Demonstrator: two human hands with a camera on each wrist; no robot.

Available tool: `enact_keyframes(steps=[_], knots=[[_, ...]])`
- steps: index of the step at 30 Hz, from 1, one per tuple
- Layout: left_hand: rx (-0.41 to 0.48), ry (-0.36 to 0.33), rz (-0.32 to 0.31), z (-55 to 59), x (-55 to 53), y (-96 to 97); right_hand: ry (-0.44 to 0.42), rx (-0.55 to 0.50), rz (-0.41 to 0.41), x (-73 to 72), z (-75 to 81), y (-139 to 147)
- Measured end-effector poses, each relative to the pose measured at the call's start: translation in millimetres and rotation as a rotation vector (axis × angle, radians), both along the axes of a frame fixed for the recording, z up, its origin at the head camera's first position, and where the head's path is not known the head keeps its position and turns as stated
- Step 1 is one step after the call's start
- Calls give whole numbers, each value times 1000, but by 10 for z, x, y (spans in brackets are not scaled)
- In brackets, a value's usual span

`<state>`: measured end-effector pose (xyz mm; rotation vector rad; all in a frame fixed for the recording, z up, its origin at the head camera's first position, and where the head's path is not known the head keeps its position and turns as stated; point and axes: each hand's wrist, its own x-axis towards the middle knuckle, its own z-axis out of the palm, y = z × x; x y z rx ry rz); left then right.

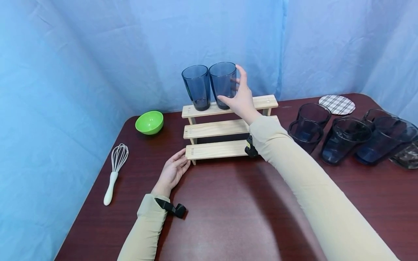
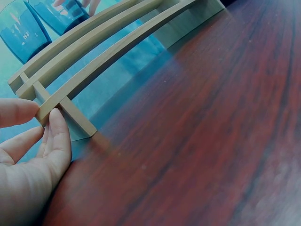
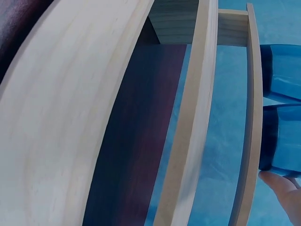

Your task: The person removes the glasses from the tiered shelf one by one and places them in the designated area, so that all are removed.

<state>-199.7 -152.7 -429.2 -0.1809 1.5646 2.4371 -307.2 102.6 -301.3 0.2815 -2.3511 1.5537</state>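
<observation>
Two blue-tinted drinking glasses stand side by side on the top step of a three-step wooden rack (image 1: pixel 217 128). My right hand (image 1: pixel 242 96) holds the right-hand glass (image 1: pixel 222 81); its thumb lies at the near side and some fingers show through the glass behind. Down by the base of this glass (image 3: pixel 287 139), the right wrist view shows a fingertip. Touching it on the left is the other glass (image 1: pixel 197 87). At the rack's lower left corner, my left hand (image 1: pixel 173 170) pinches the end of the lowest step (image 2: pixel 70 92) between thumb and fingers.
Several dark blue glasses (image 1: pixel 346 134) are grouped at the right, near a checked round coaster (image 1: pixel 337 104). A green bowl (image 1: pixel 149 123) and a white whisk (image 1: pixel 112 177) lie left of the rack on the dark red table (image 1: pixel 222 217). Blue cloth (image 1: pixel 156 54) hangs behind.
</observation>
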Motion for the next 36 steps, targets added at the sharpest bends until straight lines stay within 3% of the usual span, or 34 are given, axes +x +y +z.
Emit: enact_keyframes(steps=[10,36], knots=[[-1,3,5,-3,6,4,34,-6,1,10,-17,11],[-6,11,2,-11,2,1,107,16,43,327,-36,131]])
